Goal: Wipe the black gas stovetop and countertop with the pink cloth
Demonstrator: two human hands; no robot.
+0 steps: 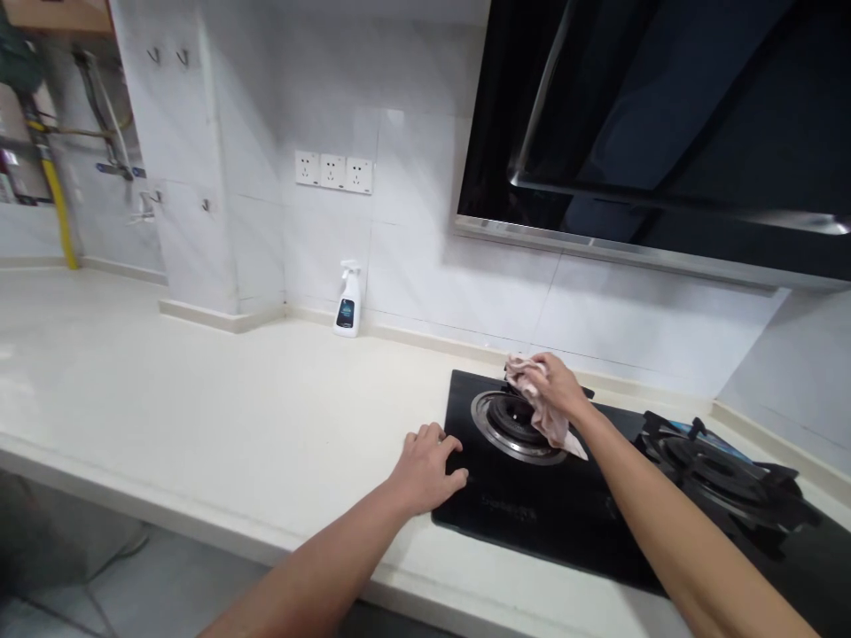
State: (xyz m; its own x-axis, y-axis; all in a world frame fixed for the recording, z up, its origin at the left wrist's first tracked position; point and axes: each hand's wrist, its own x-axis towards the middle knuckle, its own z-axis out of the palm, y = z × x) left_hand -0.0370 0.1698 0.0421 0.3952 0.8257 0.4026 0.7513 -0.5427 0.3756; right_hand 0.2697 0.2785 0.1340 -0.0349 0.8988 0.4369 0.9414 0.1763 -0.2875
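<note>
My right hand [557,385] grips a crumpled pale pink cloth [532,377] above the far side of the left burner [515,425]. One end of the cloth hangs down over the burner's metal ring. Dark pieces that look like a pan support [587,392] stick out on both sides of that hand; whether the hand holds them too, I cannot tell. My left hand [429,470] rests at the left edge of the black glass hob [511,523], fingers apart and holding nothing.
The right burner [714,470] has a black pan support on it. A white spray bottle [347,299] stands against the tiled wall, below the sockets [333,171]. A black range hood [638,124] overhangs the hob. The pale countertop [199,416] stretches left.
</note>
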